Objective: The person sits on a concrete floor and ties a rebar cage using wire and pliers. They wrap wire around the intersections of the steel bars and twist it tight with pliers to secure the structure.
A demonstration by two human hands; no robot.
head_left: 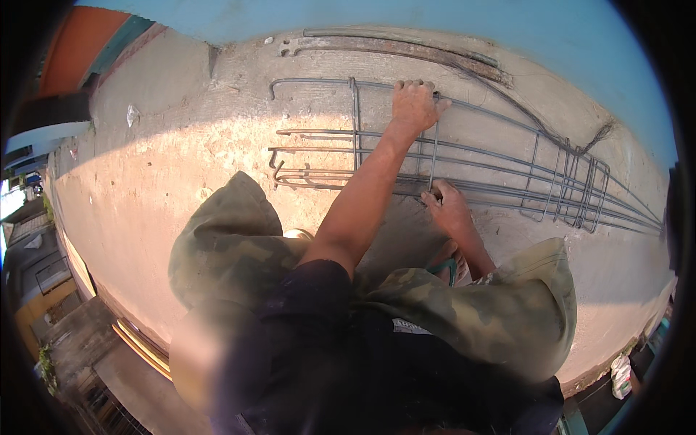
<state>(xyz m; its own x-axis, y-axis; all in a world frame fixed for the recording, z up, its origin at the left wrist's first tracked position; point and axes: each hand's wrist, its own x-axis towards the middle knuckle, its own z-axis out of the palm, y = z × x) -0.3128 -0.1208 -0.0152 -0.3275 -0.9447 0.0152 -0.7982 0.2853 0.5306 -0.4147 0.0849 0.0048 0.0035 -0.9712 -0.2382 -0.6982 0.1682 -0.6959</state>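
A long cage of steel rebar [316, 80] lies across the concrete floor in front of me, its bars hooked at the left end. My left hand [415, 106] reaches to the far side, its fingers closed over the far bar at the top of a rectangular stirrup [435, 148]. On the near side, my right hand [446, 206] grips the lower corner of that same stirrup, with thumb and fingers bent around it. Another stirrup [356, 119] stands around the bars to the left. Several more stirrups [604, 187] sit bunched toward the right end.
Beyond the cage lie a long flat bar [391, 49] with a notched end and a thin rod [406, 34]. Dark thin wire [533, 116] trails over the far right of the cage. My camouflage-covered knees [225, 225] flank my arms. A blue wall [348, 13] rises at the back.
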